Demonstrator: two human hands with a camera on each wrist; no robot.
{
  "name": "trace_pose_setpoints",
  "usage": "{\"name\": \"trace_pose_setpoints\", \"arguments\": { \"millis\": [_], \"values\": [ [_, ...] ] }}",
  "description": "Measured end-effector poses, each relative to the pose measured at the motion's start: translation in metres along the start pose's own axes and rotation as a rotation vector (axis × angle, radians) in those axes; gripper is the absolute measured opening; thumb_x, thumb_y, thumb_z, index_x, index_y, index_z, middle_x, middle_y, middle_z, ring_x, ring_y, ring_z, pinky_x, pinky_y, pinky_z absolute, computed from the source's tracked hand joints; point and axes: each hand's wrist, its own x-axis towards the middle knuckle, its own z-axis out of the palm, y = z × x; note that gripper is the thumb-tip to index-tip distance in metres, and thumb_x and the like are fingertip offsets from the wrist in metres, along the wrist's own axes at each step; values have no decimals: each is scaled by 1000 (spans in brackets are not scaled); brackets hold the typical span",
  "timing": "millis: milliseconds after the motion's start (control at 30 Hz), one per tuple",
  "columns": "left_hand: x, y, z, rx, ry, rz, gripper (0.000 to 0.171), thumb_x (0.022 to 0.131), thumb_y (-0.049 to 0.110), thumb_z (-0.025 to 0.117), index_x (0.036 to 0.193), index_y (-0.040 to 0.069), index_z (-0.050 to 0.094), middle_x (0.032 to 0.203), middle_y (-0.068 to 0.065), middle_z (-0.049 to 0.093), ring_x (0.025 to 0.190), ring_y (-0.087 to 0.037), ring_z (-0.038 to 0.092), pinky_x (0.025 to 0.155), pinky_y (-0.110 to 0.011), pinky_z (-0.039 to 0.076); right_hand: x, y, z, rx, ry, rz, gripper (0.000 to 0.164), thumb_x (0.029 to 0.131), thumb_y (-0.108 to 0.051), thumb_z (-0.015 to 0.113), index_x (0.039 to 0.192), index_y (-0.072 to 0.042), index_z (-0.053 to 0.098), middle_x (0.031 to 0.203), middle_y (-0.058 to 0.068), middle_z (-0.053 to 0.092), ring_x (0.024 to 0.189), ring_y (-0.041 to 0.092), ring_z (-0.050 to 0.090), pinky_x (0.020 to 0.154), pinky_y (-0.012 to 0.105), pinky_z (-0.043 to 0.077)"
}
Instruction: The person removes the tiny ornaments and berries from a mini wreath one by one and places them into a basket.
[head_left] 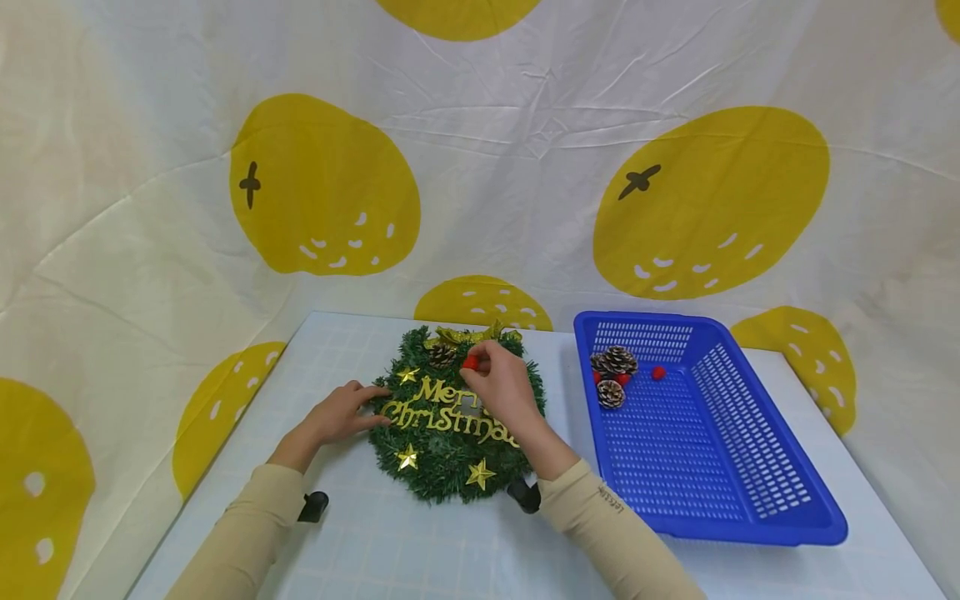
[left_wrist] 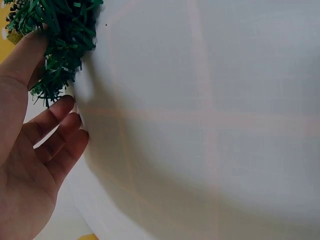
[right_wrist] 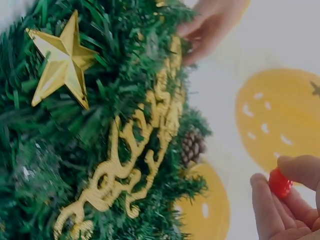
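Observation:
A green wreath (head_left: 431, 467) lies on the table, bearing a gold "Merry Christmas" sign (head_left: 427, 417), gold stars (head_left: 480, 475), a pinecone (head_left: 442, 356) and a gold bow (head_left: 457, 336). My left hand (head_left: 343, 414) rests against the wreath's left edge, thumb and fingers spread. In the left wrist view its thumb (left_wrist: 31, 52) reaches into the foliage and the other fingers lie fairly straight. Over the upper right of the wreath, my right hand (head_left: 506, 385) pinches a small red berry (right_wrist: 280, 183) between thumb and fingertips. The berry is held apart from the greenery in the right wrist view.
To the right stands a blue plastic basket (head_left: 780, 450) with slotted walls. Several pinecones (head_left: 619, 360) and red berries (head_left: 658, 372) lie in its far left corner. A white curtain (head_left: 510, 200) with yellow fruit prints hangs behind the table (head_left: 390, 550).

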Motion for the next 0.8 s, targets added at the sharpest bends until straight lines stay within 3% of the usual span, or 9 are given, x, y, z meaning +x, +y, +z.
{"name": "trace_pose_setpoints", "arguments": {
  "millis": [200, 400, 800],
  "values": [
    [0, -1, 0, 1, 2, 1, 58, 88, 42, 72, 134, 9, 59, 99, -13, 55, 78, -19, 48, 64, -38, 42, 2, -3, -8, 26, -4, 11, 37, 95, -17, 65, 130, -7, 58, 121, 13, 62, 106, 27, 63, 84, 32, 50],
    [1, -3, 1, -3, 1, -5, 59, 87, 44, 71, 134, 10, 59, 99, -13, 54, 77, -19, 48, 64, -38, 41, 8, -10, -22, -3, 31, -21, 33, 93, -19, 69, 124, -9, 65, 112, 12, 68, 97, 26, 68, 74, 38, 54],
    [3, -6, 3, -4, 1, 2, 60, 87, 46, 71, 134, 10, 59, 99, -12, 55, 78, -19, 49, 64, -38, 42, 22, -20, -63, -51, 89, -6, 35, 94, -23, 68, 126, -9, 66, 117, 12, 68, 104, 25, 68, 77, 40, 55]
  ]
}}
